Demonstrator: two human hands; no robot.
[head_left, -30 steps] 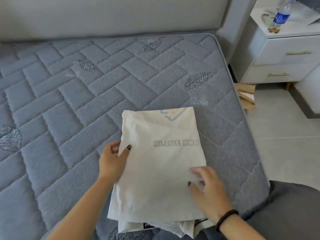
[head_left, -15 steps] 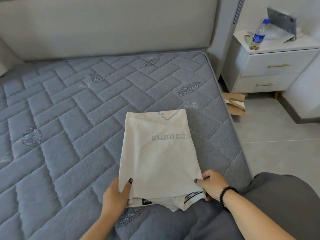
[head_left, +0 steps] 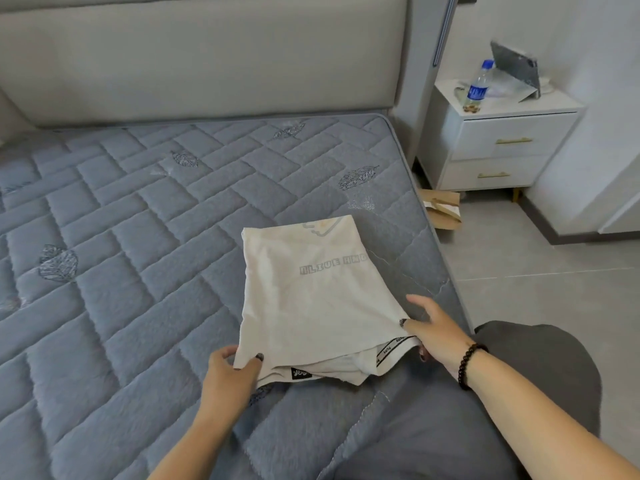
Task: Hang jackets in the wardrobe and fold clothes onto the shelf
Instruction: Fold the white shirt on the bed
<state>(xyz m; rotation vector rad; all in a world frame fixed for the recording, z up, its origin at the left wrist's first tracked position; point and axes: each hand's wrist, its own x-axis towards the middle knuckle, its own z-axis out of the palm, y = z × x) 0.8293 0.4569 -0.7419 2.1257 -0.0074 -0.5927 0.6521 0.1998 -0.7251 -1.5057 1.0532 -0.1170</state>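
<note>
Folded cream garment (head_left: 311, 299) lies on the grey quilted mattress (head_left: 131, 258), near its right edge. Left hand (head_left: 230, 375) pinches the near left corner, thumb on top. Right hand (head_left: 434, 334) pinches the near right corner, with the other fingers loosely spread. White nightstand (head_left: 502, 147) with a water bottle (head_left: 478, 88) stands beyond

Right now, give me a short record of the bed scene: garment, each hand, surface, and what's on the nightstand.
garment: folded cream cotton T-shirt with grey lettering, flat near the bed's edge
left hand: pinches near-left corner
right hand: grips near-right corner
surface: grey quilted mattress
nightstand: white two-drawer nightstand with clear blue-labelled plastic bottle
</note>
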